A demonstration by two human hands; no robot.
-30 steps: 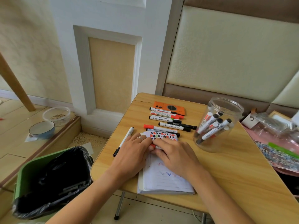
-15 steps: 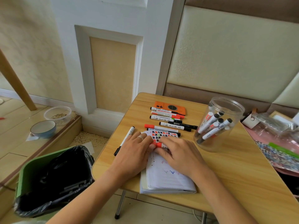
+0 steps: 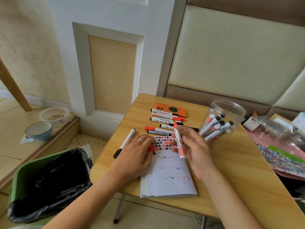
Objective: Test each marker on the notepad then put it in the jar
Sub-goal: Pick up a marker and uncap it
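My right hand holds an uncapped red marker above the top of the notepad, its red tip pointing away from me. My left hand lies on the notepad's left edge and pinches the red cap, which peeks out under the fingers. The page shows rows of small red and blue check marks and a printed patterned strip at its top. The clear plastic jar stands open to the right with several markers leaning inside. More capped markers lie in a row behind the notepad.
One black-capped marker lies alone left of my left hand. An orange flat gadget sits behind the marker row. Bags and papers crowd the table's right side. On the floor at left are a green bin with a black liner and a bowl.
Both hands were together on the marker over the notepad. Now the cap is off: the right hand has lifted the marker up and right, and the left hand stays on the pad with the cap.
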